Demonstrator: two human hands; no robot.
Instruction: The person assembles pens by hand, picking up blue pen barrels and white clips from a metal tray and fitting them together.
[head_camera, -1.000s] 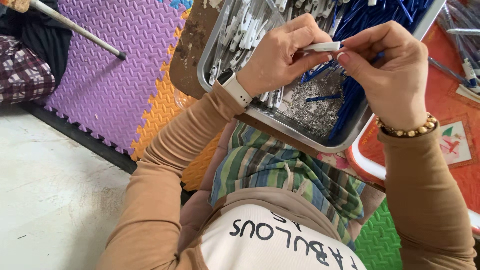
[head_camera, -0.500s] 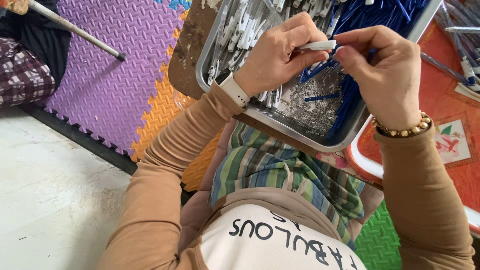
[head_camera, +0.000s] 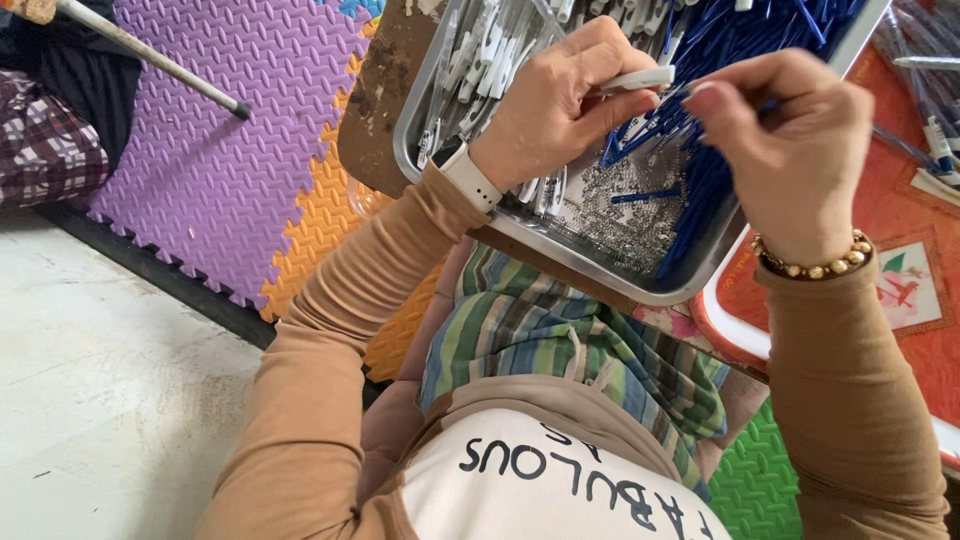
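Holding a white pen barrel (head_camera: 640, 78) over the metal tray (head_camera: 600, 262), we grip it with our left hand (head_camera: 560, 105), fingers clamped around its near end. Our right hand (head_camera: 790, 135) meets its tip, fingers pinched together on something too small to tell. Blue refills (head_camera: 735, 60) fill the tray's right side, white barrels (head_camera: 480, 50) the left, and small springs (head_camera: 610, 215) lie near us. We judge a slip could drop the tiny piece among the springs, since both hands work in mid-air.
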